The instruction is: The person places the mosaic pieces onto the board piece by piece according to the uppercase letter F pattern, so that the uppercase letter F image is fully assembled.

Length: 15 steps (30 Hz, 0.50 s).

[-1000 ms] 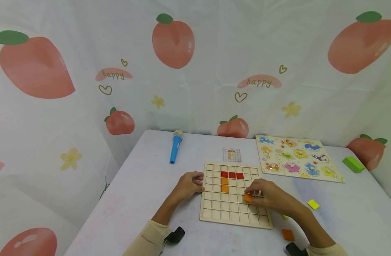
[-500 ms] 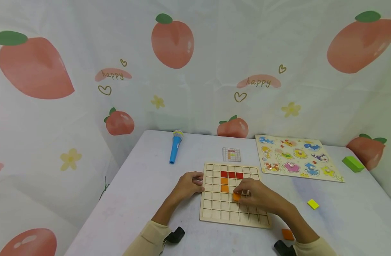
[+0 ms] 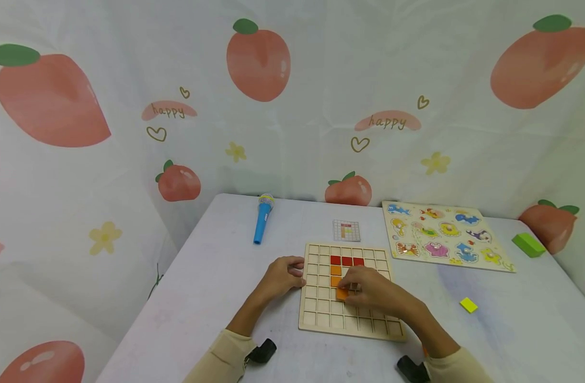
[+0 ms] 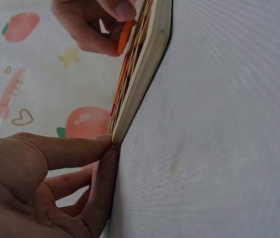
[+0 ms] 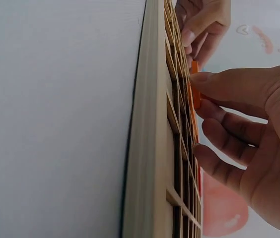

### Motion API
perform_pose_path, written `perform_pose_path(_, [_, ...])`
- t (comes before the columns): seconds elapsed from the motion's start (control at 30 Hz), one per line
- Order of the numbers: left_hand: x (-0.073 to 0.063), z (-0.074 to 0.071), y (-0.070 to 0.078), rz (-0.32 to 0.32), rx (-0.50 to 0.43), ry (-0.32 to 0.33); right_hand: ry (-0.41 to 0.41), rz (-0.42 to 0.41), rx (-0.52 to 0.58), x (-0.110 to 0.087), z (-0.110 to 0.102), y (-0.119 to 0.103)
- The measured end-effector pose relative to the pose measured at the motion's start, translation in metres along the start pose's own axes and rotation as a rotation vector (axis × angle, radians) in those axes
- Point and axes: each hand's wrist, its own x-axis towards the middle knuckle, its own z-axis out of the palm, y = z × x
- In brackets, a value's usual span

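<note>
A pale wooden grid board (image 3: 321, 321) lies on the table. Three red tiles (image 3: 347, 261) form a row in its upper part, and two orange tiles (image 3: 336, 271) run down below the leftmost red one. Thumb and fingers of my left hand (image 3: 281, 277) hold the board's left edge; the left wrist view shows their tips against the rim. My right hand (image 3: 376, 290) pinches another orange tile (image 3: 342, 294) between thumb and finger, just below the orange column. In the right wrist view this tile (image 5: 195, 84) stands tilted up at the grid, and the other fingers curl loosely.
A small printed grid card (image 3: 346, 231) lies behind the board. A yellow tile (image 3: 468, 305) is to the right, and an orange tile is mostly hidden by the right wrist. Farther back are a blue toy microphone (image 3: 262, 219), an animal peg puzzle (image 3: 445, 234) and a green block (image 3: 528, 245).
My right hand has carried the orange tile leftward across the board to just under the orange column. The left hand stays at the board's left edge.
</note>
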Motion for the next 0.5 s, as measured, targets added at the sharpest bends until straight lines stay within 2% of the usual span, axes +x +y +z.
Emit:
perform_pose_path(0.3, [-0.0002,-0.0001,0.0000,0.006,0.003,0.002,-0.016,0.017,-0.022,0.0076,0.0019,-0.0077])
perform_pose_path(0.5, [-0.0005,-0.0001,0.0005,0.008,0.002,0.001,-0.011,-0.012,-0.028,0.0098,0.0032,-0.0084])
